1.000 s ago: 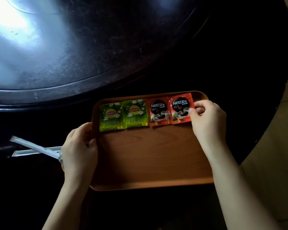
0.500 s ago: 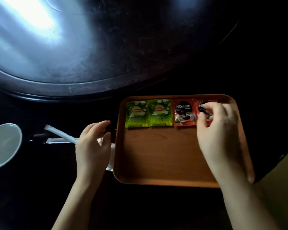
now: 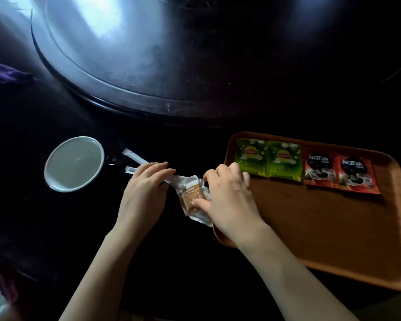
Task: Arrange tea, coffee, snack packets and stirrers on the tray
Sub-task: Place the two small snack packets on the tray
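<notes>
A wooden tray [image 3: 310, 228] lies at the right with two green Lipton tea packets [image 3: 267, 159] and two red Nescafe coffee packets [image 3: 340, 173] in a row along its far edge. Just left of the tray, clear-wrapped brown snack packets [image 3: 192, 195] lie on the dark table. My right hand [image 3: 227, 195] pinches the snack packets from the right. My left hand [image 3: 146, 186] rests flat with fingers spread over two white paper-wrapped stirrers [image 3: 134, 158], whose far ends stick out beyond the fingers.
A white cup [image 3: 73, 163] stands left of the stirrers. A large dark turntable [image 3: 171, 54] fills the far part of the round table. A purple cloth [image 3: 2, 71] shows at the far left edge.
My right hand left the coffee packets on the tray and moved left onto the snack packets. My left hand shifted onto the stirrers. The view swung left, so the cup came into sight.
</notes>
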